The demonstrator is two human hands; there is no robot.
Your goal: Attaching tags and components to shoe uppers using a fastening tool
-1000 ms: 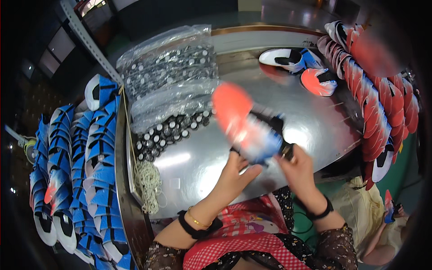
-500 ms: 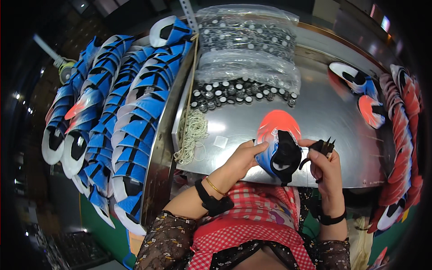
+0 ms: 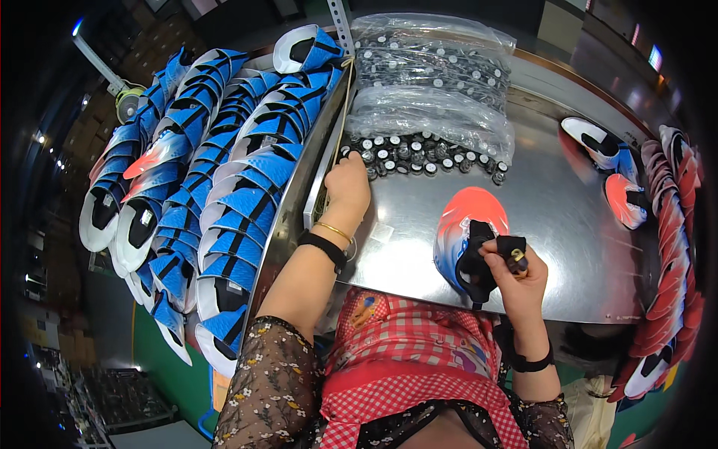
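Note:
A shoe upper (image 3: 473,207) with an orange-red toe, blue and white sides and a black collar lies on the metal tabletop, toe pointing away from me. My right hand (image 3: 525,286) is over the collar's right side, thumb and forefinger pressed together at the black lining. Its fingers also keep hold of a small black tool (image 3: 511,247) with a brassy part; its kind is unclear. My left hand (image 3: 349,188) reaches to the left end of a heap of small black pieces with white round tops (image 3: 404,153). Its fingers are curled, and what they grip, if anything, is hidden.
Clear plastic bags (image 3: 434,105) of such pieces lie behind the heap. Long nested rows of blue uppers (image 3: 247,187) stand left, beyond the table's raised metal edge (image 3: 288,224). Two loose uppers (image 3: 598,146) and a stack of orange-red ones (image 3: 662,292) are at right.
My left hand has let go of the upper and moved forward and left to the heap, over the cord bundle. My right hand has moved left onto the collar. The view has shifted slightly.

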